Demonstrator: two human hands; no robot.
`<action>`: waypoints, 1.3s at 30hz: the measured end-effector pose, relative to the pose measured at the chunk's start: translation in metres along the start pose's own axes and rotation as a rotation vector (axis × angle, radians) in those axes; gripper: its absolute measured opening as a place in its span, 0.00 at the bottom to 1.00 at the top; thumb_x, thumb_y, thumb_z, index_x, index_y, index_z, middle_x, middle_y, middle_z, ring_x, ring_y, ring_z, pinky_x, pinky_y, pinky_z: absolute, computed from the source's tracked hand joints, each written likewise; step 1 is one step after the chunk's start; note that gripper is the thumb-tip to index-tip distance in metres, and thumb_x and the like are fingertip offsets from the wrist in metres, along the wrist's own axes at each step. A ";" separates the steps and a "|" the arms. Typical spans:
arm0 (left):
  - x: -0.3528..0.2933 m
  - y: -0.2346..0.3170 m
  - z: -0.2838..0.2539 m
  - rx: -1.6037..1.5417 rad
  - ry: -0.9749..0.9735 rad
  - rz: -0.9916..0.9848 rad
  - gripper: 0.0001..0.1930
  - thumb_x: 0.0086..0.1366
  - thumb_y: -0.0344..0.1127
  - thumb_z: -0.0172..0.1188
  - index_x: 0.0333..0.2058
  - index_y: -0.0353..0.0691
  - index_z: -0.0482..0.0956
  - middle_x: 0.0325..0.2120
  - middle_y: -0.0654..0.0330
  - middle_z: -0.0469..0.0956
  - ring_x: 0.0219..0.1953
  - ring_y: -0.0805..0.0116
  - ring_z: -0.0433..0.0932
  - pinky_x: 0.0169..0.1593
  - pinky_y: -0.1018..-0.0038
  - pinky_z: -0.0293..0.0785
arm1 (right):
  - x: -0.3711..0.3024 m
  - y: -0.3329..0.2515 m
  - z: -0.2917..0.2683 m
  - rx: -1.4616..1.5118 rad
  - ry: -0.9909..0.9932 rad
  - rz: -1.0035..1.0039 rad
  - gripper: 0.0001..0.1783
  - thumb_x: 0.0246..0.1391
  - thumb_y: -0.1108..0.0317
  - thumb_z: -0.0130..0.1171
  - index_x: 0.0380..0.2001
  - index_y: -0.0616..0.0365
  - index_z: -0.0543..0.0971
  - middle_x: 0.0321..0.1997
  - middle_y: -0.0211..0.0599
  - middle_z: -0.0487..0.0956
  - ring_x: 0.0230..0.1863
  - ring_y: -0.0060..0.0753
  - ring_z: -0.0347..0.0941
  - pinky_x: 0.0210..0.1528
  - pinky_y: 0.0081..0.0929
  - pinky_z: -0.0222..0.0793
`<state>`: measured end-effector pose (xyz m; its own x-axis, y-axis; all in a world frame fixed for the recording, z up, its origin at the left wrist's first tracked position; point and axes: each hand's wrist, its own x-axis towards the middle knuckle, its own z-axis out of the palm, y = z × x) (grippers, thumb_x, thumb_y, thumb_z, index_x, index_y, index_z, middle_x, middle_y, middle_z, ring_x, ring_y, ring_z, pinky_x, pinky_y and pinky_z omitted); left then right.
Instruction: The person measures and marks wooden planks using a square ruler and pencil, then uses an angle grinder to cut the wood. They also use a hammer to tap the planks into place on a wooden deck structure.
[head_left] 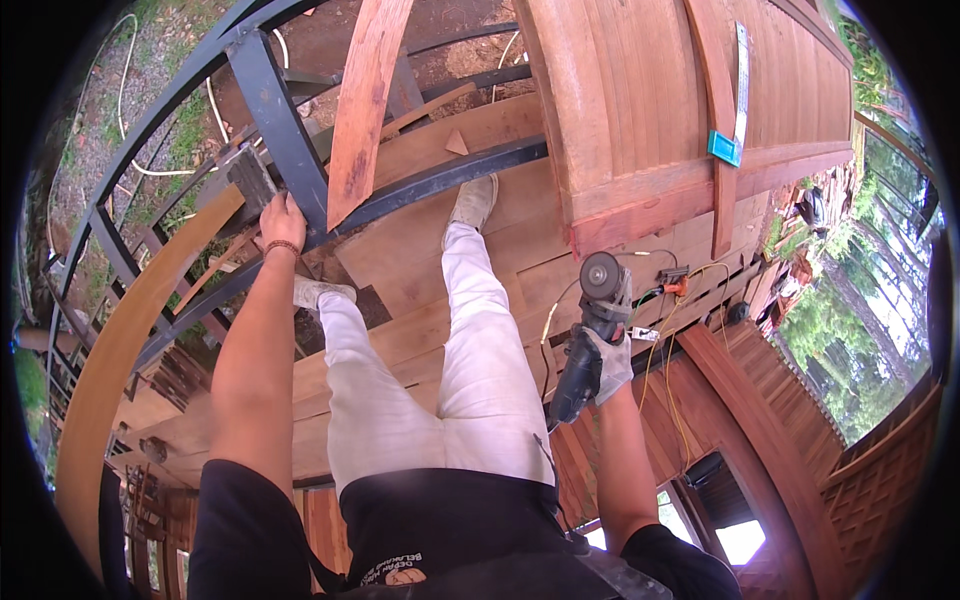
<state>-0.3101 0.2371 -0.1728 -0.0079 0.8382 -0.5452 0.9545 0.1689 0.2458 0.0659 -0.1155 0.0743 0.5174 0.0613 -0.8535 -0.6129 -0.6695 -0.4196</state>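
Note:
My bare left hand (283, 222), with a cord round the wrist, closes on the dark metal frame (275, 110) beside an upright bar. Just above its fingers sits a weathered grey block (252, 178), touching the end of a long curved wooden board (130, 320). In my gloved right hand (612, 366) is an angle grinder (578, 372), gripped by its black body, its round disc (601, 274) pointing up and away from me. The disc is apart from any workpiece. A reddish plank (366, 120) leans across the frame between my hands.
A large wooden panel (640, 130) stands at the far right, with a batten (712, 120) and a turquoise-handled square (725, 148) on it. Cables (668, 400) and an orange connector (678, 287) lie right of the grinder. My feet are on wooden boards (400, 255); ground shows through the frame.

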 end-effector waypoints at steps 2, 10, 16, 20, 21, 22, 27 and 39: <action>0.000 -0.001 0.004 -0.066 0.051 0.080 0.22 0.72 0.46 0.42 0.43 0.34 0.78 0.43 0.43 0.78 0.49 0.44 0.74 0.54 0.56 0.67 | -0.008 -0.001 0.004 0.018 0.017 0.039 0.14 0.51 0.77 0.63 0.42 0.63 0.75 0.32 0.44 0.81 0.26 0.41 0.80 0.27 0.37 0.79; -0.019 0.035 -0.016 0.047 0.113 -0.036 0.20 0.70 0.48 0.45 0.41 0.38 0.79 0.41 0.45 0.79 0.46 0.45 0.77 0.50 0.56 0.71 | -0.005 0.000 0.003 0.008 0.030 0.045 0.13 0.51 0.77 0.62 0.42 0.62 0.75 0.31 0.45 0.80 0.26 0.44 0.80 0.26 0.37 0.79; -0.023 0.039 -0.019 0.035 0.130 -0.043 0.21 0.70 0.48 0.45 0.42 0.38 0.79 0.42 0.44 0.79 0.47 0.45 0.76 0.50 0.56 0.71 | 0.001 0.005 -0.003 0.047 0.032 0.058 0.13 0.52 0.77 0.62 0.42 0.63 0.75 0.32 0.47 0.80 0.26 0.45 0.80 0.25 0.37 0.79; -0.023 0.040 -0.017 0.055 0.195 -0.018 0.19 0.69 0.48 0.48 0.37 0.38 0.81 0.37 0.48 0.81 0.43 0.48 0.78 0.48 0.57 0.72 | 0.004 0.011 -0.007 -0.004 0.035 0.046 0.12 0.54 0.77 0.59 0.42 0.64 0.74 0.32 0.49 0.80 0.26 0.47 0.80 0.25 0.39 0.78; -0.023 0.042 -0.018 0.050 0.190 -0.027 0.19 0.69 0.48 0.48 0.37 0.38 0.81 0.37 0.48 0.81 0.43 0.48 0.78 0.48 0.57 0.72 | 0.004 0.012 -0.008 0.023 0.027 0.046 0.12 0.54 0.76 0.59 0.42 0.64 0.74 0.32 0.50 0.80 0.26 0.47 0.80 0.25 0.39 0.78; -0.023 0.044 -0.018 0.045 0.184 -0.035 0.20 0.69 0.48 0.48 0.37 0.39 0.81 0.37 0.48 0.81 0.43 0.48 0.78 0.48 0.57 0.72 | 0.004 0.012 -0.010 0.051 0.020 0.046 0.12 0.54 0.76 0.59 0.42 0.64 0.74 0.32 0.50 0.80 0.26 0.48 0.80 0.25 0.39 0.78; -0.023 0.040 -0.018 0.038 0.182 -0.047 0.20 0.69 0.49 0.48 0.38 0.39 0.81 0.38 0.48 0.81 0.43 0.47 0.78 0.49 0.57 0.72 | 0.009 0.015 -0.014 0.005 0.021 0.027 0.12 0.54 0.76 0.59 0.42 0.65 0.74 0.32 0.51 0.80 0.26 0.48 0.79 0.25 0.39 0.78; -0.024 0.043 -0.019 0.027 0.179 -0.059 0.19 0.68 0.49 0.49 0.38 0.39 0.81 0.38 0.47 0.81 0.43 0.47 0.79 0.49 0.57 0.72 | 0.001 0.005 -0.001 0.010 0.054 0.055 0.14 0.50 0.78 0.63 0.42 0.63 0.74 0.31 0.47 0.80 0.25 0.45 0.80 0.25 0.38 0.79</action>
<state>-0.2743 0.2341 -0.1337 -0.1147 0.9065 -0.4062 0.9584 0.2085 0.1947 0.0644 -0.1194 0.0715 0.5141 -0.0152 -0.8576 -0.6468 -0.6635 -0.3760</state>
